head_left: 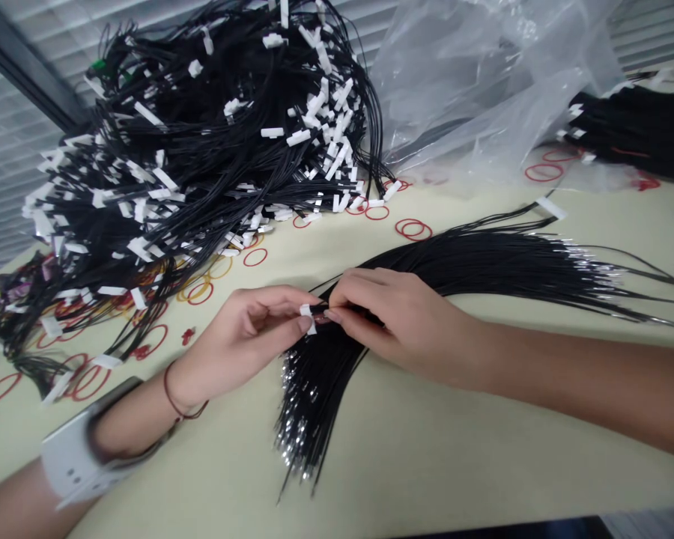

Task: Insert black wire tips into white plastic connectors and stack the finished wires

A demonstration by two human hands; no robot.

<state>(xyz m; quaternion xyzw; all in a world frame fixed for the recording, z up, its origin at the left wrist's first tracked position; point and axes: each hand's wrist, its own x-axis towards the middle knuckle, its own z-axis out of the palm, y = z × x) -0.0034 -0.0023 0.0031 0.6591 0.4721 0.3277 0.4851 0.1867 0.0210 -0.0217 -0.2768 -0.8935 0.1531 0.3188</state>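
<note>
Between the fingertips of my left hand (258,337) is a small white connector (308,318), pinched by thumb and index finger. Right beside it, the thumb and finger of my right hand (396,318) close on the black wires at the connector; their exact tips are partly hidden. Under both hands a thick bundle of black wires (483,262) curves across the table. Its near end fans out in bare shiny metal terminals (297,434), and more terminals show at the right end (589,269).
A large heap of black cables with white connectors (230,135) fills the back left. Red rubber bands (413,229) lie scattered on the pale table (454,449). A clear plastic bag (483,90) stands at the back, with another black wire bundle (645,135) at far right.
</note>
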